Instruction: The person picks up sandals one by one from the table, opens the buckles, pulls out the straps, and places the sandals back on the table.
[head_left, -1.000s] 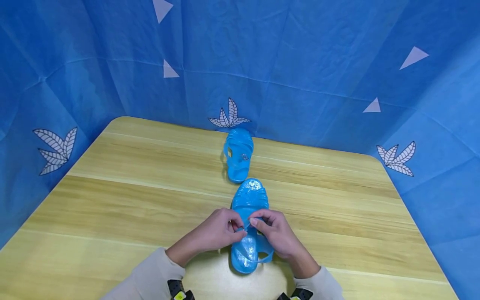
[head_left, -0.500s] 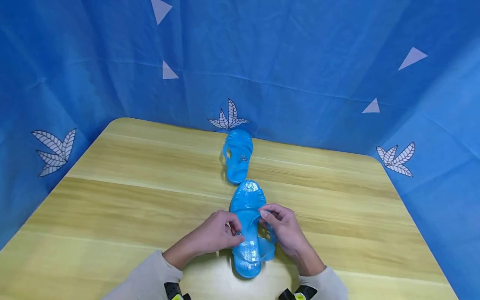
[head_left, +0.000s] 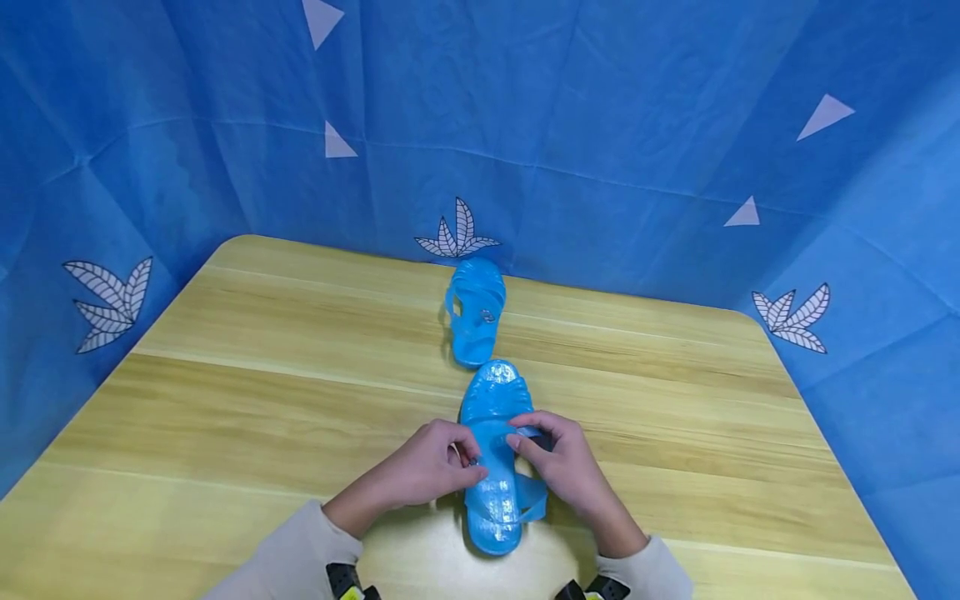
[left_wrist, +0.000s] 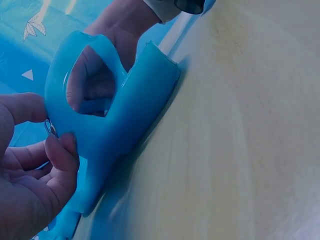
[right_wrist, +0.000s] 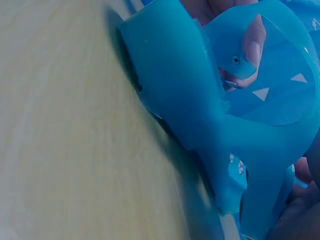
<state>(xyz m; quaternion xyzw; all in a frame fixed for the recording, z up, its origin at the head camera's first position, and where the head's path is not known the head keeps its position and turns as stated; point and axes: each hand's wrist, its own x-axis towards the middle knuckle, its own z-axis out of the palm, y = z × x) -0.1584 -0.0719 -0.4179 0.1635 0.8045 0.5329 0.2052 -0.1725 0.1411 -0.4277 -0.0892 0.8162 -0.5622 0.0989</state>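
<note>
A glossy blue sandal [head_left: 495, 508] lies lengthwise in front of me, toe pointing away. At its left side, my left hand [head_left: 431, 467] pinches a small metal buckle [left_wrist: 50, 127] between thumb and forefinger. My right hand [head_left: 562, 458] stands over the sandal's right side, thumb and forefinger pinching a blue ankle strap [right_wrist: 300, 30] above the footbed. In the right wrist view a short blue tab [right_wrist: 240, 69] with a metal rivet shows against the left hand's fingertip. The rest of the right hand's grip is hidden behind the strap.
Just beyond the toe lies a second blue sandal [head_left: 474, 333], near the table's back edge. The wood-grain table [head_left: 300, 333] is enclosed by blue cloth [head_left: 600, 125] with white leaf and triangle prints.
Both hands were close together over the footbed; the right hand has drawn the strap away to the right, then come slightly back left. The left hand has shifted a little left with the buckle.
</note>
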